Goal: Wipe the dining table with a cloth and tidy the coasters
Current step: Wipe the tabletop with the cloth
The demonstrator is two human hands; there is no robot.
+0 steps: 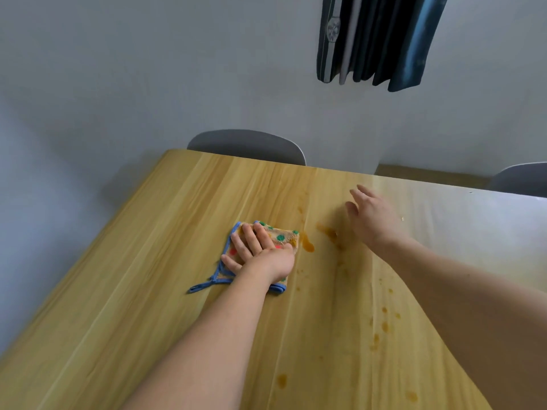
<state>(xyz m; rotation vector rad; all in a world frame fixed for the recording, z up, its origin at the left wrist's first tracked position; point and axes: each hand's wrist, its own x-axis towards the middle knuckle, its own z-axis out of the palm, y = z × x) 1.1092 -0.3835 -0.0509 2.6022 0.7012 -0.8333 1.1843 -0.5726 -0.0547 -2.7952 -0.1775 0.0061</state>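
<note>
Left hand (260, 255) flat on the cloth (275, 241), fingers straight and spread, palm pressing it down onto the dining table (148, 261); nothing pinched or curled round. Cloth folded, tan with green and red dots and a blue edge, mostly under the hand, its far right corner and near edge showing, a blue loop (204, 285) trailing out to the near left. Right hand (373, 217) open too, fingers loosely spread, holding nothing, hovering just right of the cloth; touching the tabletop or not, cannot tell. Between and near the two hands, orange-brown spills (307, 245), the largest just beside the cloth's right edge, smaller drops scattered toward the near right. Light wood-grain tabletop, pale glare at the far right. Beyond the far edge, a grey chair (245, 145), another chair (524, 179) at far right. Grey-white wall (148, 69) behind, dark clothes (381, 39) hanging at upper right.
</note>
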